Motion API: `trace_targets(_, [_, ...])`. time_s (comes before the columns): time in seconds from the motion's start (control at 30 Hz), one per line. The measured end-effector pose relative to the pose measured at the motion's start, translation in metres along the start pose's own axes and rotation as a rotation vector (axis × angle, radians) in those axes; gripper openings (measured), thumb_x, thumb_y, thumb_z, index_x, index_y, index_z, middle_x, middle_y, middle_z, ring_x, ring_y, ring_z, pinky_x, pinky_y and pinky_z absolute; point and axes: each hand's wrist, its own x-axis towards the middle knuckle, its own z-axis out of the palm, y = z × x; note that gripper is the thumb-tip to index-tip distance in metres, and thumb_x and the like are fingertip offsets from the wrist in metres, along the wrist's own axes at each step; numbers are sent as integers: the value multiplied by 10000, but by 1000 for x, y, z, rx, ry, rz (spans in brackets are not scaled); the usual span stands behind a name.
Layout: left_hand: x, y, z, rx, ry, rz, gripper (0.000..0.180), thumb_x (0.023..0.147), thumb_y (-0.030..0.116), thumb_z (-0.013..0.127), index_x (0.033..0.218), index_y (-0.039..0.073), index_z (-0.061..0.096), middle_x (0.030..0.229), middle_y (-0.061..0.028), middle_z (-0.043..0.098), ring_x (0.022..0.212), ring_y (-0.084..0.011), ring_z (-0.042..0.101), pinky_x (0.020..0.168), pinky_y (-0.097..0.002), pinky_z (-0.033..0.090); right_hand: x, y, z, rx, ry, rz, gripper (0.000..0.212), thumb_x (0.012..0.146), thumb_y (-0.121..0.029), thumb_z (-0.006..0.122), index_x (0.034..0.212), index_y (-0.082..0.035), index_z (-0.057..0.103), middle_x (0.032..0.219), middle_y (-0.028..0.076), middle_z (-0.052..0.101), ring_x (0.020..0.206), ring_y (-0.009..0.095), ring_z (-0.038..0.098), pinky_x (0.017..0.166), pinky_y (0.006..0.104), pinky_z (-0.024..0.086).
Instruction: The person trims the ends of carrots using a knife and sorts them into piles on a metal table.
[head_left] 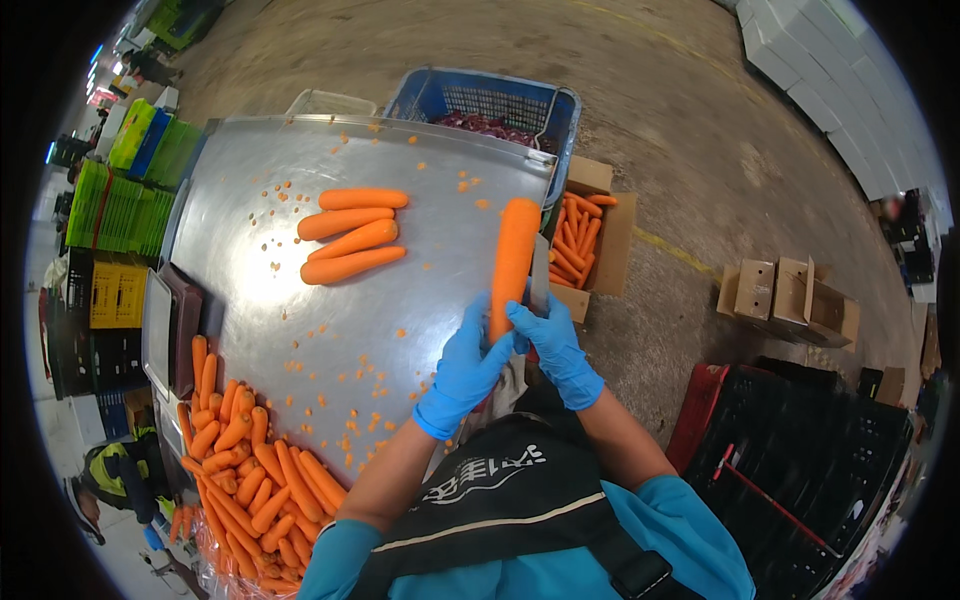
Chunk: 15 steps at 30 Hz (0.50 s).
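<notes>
My left hand (466, 368), in a blue glove, is closed round the lower end of a large carrot (514, 250) that points away from me above the table's right edge. A knife (540, 272) is in my gloved right hand (558, 348), its blade standing upright just right of the carrot. My right thumb reaches across to the carrot's lower end. On the metal table (400, 150), several trimmed carrots (352, 238) lie in a row at left centre. Small orange carrot bits (350, 425) are scattered over the steel. A heap of carrots (255, 490) covers the near left corner.
Beyond the table stands a blue crate (410, 100) with purplish-red produce. Right of it, an open cardboard box (618, 245) holds carrots. Black crates (790, 480) stand at right. A scale (172, 330) is at the left edge; a person in a hi-vis vest (105, 475) is beyond.
</notes>
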Motion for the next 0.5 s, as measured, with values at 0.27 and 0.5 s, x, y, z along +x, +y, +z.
trace_targets(0.27, [57, -22, -123, 596, 245, 408, 516, 868, 85, 651, 1363, 62, 505, 1263, -163, 534, 1163, -287, 533, 979, -383, 446, -18, 35, -103, 26, 318, 158, 402, 873, -325, 697, 1123, -28, 593, 773, 14, 592, 501, 91, 509, 468, 242, 435])
trace_targets(0.5, [116, -73, -185, 1271, 246, 80, 864, 695, 7, 675, 1485, 123, 346, 1253, -159, 503, 1202, -349, 472, 1003, -467, 370, 39, 42, -157, -303, 569, 196, 496, 951, -360, 615, 1281, 7, 560, 881, 67, 613, 534, 123, 529, 483, 273, 455])
